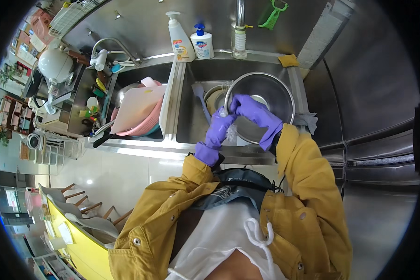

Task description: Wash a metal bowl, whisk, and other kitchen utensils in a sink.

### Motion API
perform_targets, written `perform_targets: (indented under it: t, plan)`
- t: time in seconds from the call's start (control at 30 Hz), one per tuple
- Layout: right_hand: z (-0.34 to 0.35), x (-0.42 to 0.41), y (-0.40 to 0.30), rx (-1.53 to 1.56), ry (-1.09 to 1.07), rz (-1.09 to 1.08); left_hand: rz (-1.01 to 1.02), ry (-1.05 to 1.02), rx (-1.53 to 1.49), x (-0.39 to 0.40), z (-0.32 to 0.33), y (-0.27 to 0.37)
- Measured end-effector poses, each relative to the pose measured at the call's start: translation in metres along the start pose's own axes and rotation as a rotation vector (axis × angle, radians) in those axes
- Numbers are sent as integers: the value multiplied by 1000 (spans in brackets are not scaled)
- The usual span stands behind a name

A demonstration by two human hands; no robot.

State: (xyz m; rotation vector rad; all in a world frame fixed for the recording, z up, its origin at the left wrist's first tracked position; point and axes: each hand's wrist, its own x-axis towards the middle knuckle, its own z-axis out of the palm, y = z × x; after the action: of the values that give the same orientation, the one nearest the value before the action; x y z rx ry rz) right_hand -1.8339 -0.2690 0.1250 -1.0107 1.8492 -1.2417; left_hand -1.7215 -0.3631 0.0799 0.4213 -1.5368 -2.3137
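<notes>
Purple rubber gloves cover both hands. My left hand is closed around a crumpled piece of clear plastic, which sticks out beside the fingers. Over the near-left part of a large stainless steel bowl, my right hand has its fingers bent against the bowl's left rim, close to my left fingers. Whether they grip the rim or the plastic is hidden. The bowl sits in the right sink basin, overlapping some stacked dishes. A grey-blue spatula leans to their left.
In the left basin, a pink colander carries a pale cutting board. Two pump bottles, one with a white pump and one with a blue pump, stand behind the divider. A faucet hangs over the right basin. A grey cloth drapes the right edge.
</notes>
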Motion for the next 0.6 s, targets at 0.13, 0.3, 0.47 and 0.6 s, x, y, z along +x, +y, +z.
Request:
perform_targets:
  t: [0.13,0.3,0.47,0.6]
  plan:
    - [2,-16,-5,-141,339,331,-61,59,-12,-9,-4,8]
    - [-21,19,74,245,962,94,-34,58,372,-29,26,45]
    - [22,13,0,-106,723,189,-38,44,426,-21,4,46]
    - [28,-3,18,-347,62,26,-21,28,310,-14,-7,25]
